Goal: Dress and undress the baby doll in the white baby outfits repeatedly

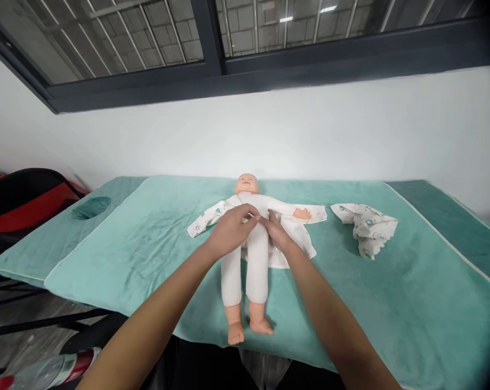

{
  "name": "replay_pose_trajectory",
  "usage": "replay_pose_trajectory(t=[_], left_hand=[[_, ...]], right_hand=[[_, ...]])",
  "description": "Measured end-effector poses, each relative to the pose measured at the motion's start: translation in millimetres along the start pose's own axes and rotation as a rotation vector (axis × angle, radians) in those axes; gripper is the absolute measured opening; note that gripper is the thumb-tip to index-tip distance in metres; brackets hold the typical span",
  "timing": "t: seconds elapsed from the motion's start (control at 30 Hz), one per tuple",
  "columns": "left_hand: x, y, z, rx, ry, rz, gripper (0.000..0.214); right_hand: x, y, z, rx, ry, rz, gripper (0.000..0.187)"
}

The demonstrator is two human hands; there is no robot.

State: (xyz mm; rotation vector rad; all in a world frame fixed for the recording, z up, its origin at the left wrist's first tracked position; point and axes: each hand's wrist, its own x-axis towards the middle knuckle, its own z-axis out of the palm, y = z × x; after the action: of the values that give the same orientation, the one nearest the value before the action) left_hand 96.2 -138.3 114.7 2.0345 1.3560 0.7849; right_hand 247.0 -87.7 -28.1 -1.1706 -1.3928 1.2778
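Hands [232,230] [278,233] meet over the doll [256,260], fingers [248,208] bent.

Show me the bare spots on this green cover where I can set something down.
The green cover is bare at left, between the patterned sleeve and the oval hole, and at right, between the right forearm and the crumpled cloth. It is crowded mid-table: left hand and right hand over the doll, the shirt spread about it.
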Motion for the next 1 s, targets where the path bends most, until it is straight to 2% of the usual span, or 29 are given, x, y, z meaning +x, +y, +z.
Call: replay_pose_trajectory(t=[0.07,0.1,0.17,0.27,0.33,0.47,0.6,0.73,0.8,0.93,1.0], left_hand=[[1,-24,2.4,0.204,0.106,-0.037,0.023],[-2,-36,3.7,0.284,0.117,-0.047,0.029],[-15,-61,7.2,0.368,0.102,0.000,0.047],[-43,-91,14.6,0.420,0.231,0.071,0.070],[-57,-106,18.8,0.397,0.301,0.069,0.064],[-61,-125,19.6,0.350,0.302,0.071,0.024],[-62,-126,14.0,0.425,0.311,0.188,0.020],[-80,-105,15.1,0.470,0.265,0.316,0.017],[-86,-93,18.1,0.445,0.198,0.352,0.019],[-72,-81,19.9,0.259,0.000,0.319,0.025],[-51,-84,17.1,0.141,0.039,0.215,0.027]], right_hand=[[-3,-7,0,0.128,-0.023,0.045,0.070],[-4,-10,1,0.194,-0.029,0.059,0.067],[-5,-12,1,0.317,-0.021,0.079,0.064],[-4,-11,3,0.467,0.055,0.126,0.065],[-3,-10,5,0.546,0.109,0.158,0.068],[-4,-8,9,0.670,0.176,0.187,0.076],[-5,-7,12,0.711,0.241,0.183,0.081],[-4,-7,14,0.732,0.276,0.167,0.081],[-3,-7,15,0.726,0.281,0.153,0.081],[-2,-8,14,0.688,0.237,0.135,0.071],[-1,-8,13,0.668,0.214,0.127,0.067]])
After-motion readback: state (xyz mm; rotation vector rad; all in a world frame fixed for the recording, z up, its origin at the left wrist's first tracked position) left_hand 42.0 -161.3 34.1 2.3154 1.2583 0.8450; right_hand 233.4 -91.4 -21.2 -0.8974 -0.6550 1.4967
